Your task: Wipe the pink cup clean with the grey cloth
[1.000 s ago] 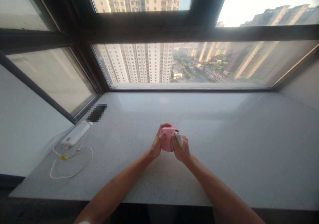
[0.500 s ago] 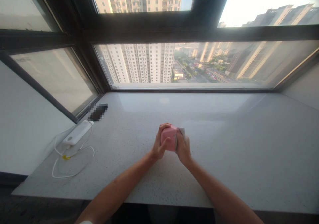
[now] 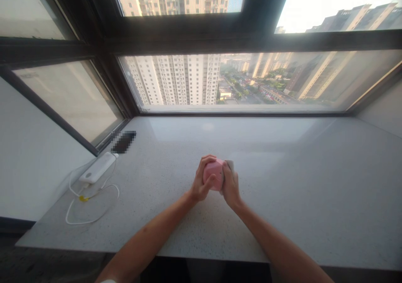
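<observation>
A small pink rounded object (image 3: 213, 170) is held just above or on the counter, in the middle of the view; its exact kind is unclear. My left hand (image 3: 199, 185) wraps round its left side, fingers over the top and thumb across the near face. On the opposite side, my right hand (image 3: 231, 189) is closed round a light grey piece (image 3: 230, 164), which looks like a folded cloth, and presses it to the pink object's right side. My right fingers hide most of the grey piece.
The pale speckled counter (image 3: 282, 199) runs up to dark window frames (image 3: 188, 35). A white power strip (image 3: 98, 168) lies at the left with a looped white cable (image 3: 91, 222) and a yellow tie (image 3: 83, 198). A blurred-out dark item (image 3: 124, 142) lies behind it.
My right hand and the grey piece have shifted very slightly against the pink object's side. My left hand keeps its hold in the same place.
</observation>
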The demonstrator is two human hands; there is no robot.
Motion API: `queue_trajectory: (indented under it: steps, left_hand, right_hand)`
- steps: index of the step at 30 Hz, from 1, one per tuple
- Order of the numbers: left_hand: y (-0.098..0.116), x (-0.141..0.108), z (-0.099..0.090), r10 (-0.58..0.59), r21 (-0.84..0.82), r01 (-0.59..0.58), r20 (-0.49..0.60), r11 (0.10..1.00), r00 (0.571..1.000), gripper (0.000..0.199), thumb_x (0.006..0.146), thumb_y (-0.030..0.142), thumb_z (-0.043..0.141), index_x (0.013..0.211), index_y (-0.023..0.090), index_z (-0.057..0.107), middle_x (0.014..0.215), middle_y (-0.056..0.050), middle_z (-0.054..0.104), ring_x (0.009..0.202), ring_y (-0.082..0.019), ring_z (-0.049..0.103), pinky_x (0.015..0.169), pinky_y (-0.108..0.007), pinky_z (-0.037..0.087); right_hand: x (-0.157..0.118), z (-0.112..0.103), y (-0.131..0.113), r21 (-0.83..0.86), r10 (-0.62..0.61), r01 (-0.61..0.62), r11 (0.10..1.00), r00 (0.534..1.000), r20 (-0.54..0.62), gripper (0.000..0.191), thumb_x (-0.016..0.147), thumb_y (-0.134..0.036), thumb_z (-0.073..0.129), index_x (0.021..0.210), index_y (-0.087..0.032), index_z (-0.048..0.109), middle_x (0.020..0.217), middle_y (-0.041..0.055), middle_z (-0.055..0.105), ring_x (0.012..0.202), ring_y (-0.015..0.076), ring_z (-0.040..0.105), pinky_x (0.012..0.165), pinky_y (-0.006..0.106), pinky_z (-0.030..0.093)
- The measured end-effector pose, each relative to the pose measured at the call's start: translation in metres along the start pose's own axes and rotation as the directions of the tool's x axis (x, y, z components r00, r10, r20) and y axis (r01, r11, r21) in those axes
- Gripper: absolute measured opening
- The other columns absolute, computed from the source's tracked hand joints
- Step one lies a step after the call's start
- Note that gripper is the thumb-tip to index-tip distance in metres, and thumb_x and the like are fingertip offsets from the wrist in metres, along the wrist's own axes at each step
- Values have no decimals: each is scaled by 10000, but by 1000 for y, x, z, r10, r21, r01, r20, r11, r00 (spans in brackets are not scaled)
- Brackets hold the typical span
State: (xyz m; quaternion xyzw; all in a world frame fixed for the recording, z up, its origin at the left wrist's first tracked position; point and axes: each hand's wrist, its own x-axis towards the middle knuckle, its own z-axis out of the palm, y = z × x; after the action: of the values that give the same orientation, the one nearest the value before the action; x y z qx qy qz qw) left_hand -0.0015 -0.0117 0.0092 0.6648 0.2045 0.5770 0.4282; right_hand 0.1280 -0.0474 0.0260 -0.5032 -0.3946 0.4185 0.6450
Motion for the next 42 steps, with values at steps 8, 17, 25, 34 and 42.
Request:
queue_trajectory:
  steps: [8, 17, 25, 34, 42]
  left_hand:
    - [0, -1, 1, 79, 68, -78, -17, 995, 997, 573, 990, 642, 666, 1381, 229, 596, 1435, -149, 591, 1351, -346, 565, 1168, -510, 458]
    - [-2, 4, 1, -345, -277, 348, 59, 896, 937, 606, 1027, 694, 567, 1423, 235, 569, 1346, -124, 718, 1167, -294, 704, 1036, -439, 555]
    - [-5, -2, -1, 39, 67, -42, 37, 997, 999, 716, 954, 699, 697, 1493, 254, 538, 1603, -160, 484, 1524, -393, 434, 1282, -585, 354]
    - [0, -3, 4, 46, 4, -46, -16, 999, 999, 524, 1037, 610, 574, 1409, 242, 554, 1411, -128, 552, 1337, -331, 543, 1162, -502, 453]
    - [-6, -3, 5, -183, -214, 179, 3, 960, 983, 491, 1074, 634, 452, 1349, 238, 544, 1281, -102, 629, 1142, -282, 629, 1039, -445, 523]
  right_hand:
    - [2, 0, 0, -1, 11, -11, 1000, 1000, 8, 590, 947, -776, 624, 728, -231, 572, 592, -45, 496, 530, 124, 408, 468, 248, 358]
    - [6, -10, 3, -186, -191, 226, 956, 963, 188, 689, 928, -787, 637, 550, -238, 461, 507, -44, 403, 503, 110, 336, 504, 275, 297]
    - [2, 8, -7, 149, 66, -55, 987, 996, -64, 477, 943, -668, 656, 764, -251, 507, 662, -61, 471, 587, 126, 405, 510, 237, 400]
    - [-2, 3, -5, 4, -19, 19, 1000, 1000, 12, 566, 945, -740, 642, 710, -239, 522, 606, -52, 464, 547, 120, 393, 476, 242, 351]
    - [0, -1, 6, -130, -106, 122, 984, 987, 123, 638, 916, -798, 630, 646, -231, 519, 541, -54, 420, 502, 108, 365, 466, 247, 312]
